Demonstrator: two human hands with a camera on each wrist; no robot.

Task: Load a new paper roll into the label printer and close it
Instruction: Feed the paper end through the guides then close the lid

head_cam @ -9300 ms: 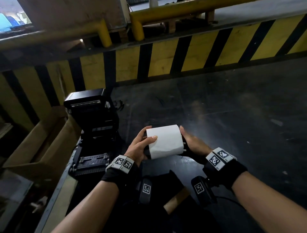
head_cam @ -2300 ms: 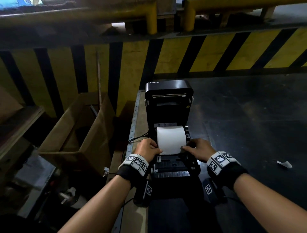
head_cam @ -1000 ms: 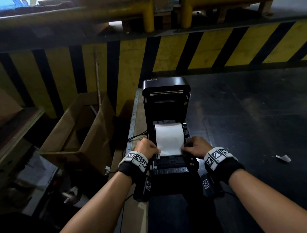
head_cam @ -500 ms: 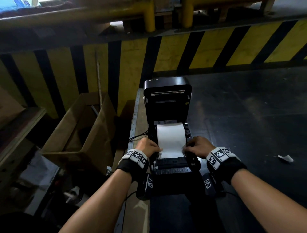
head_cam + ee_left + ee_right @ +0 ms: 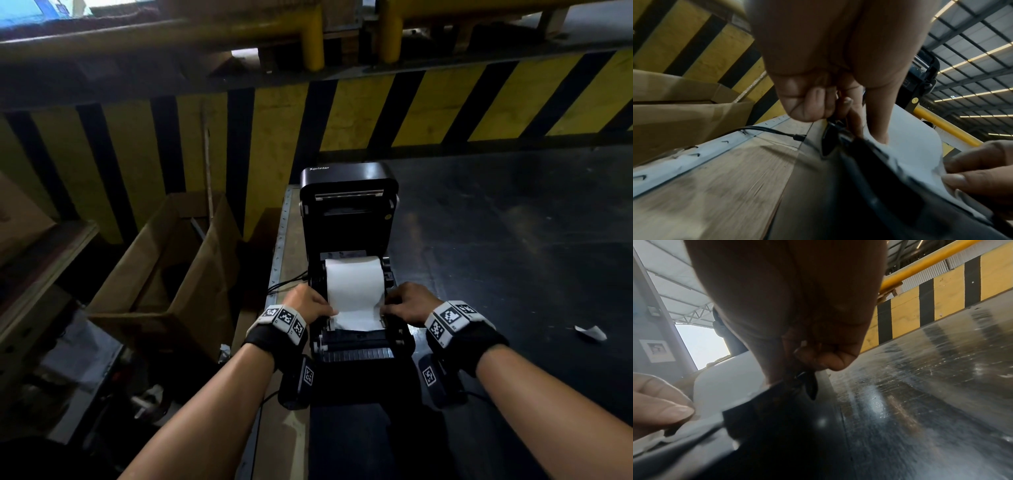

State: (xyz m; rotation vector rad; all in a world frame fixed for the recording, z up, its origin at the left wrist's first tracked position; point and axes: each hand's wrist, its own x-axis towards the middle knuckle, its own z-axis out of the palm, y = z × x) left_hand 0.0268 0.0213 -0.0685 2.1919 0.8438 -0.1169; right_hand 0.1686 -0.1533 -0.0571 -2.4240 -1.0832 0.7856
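The black label printer (image 5: pixel 349 346) stands at the table's left edge, its lid (image 5: pixel 347 202) raised upright. A white paper roll (image 5: pixel 354 281) lies in the open bay, and its loose end (image 5: pixel 358 320) is drawn forward over the front guides. My left hand (image 5: pixel 330 311) pinches the left side of that loose end; my right hand (image 5: pixel 385 310) pinches the right side. The left wrist view has my left fingers (image 5: pixel 877 129) down on the paper (image 5: pixel 910 138), with right fingertips (image 5: pixel 972 177) on its edge. In the right wrist view the roll (image 5: pixel 725 382) sits beside my curled right fingers (image 5: pixel 824 360).
An open cardboard box (image 5: pixel 164 274) stands left of the table, below its metal edge (image 5: pixel 282 233). A black cable (image 5: pixel 284 286) runs to the printer's left side. A yellow-and-black striped barrier (image 5: pixel 376 113) closes the back. A paper scrap (image 5: pixel 591 332) lies on the dark tabletop (image 5: pixel 496 257) at right.
The roll, first held in both hands away from the printer, now sits in the bay. Over the last second both hands drew its loose end forward over the front guides.
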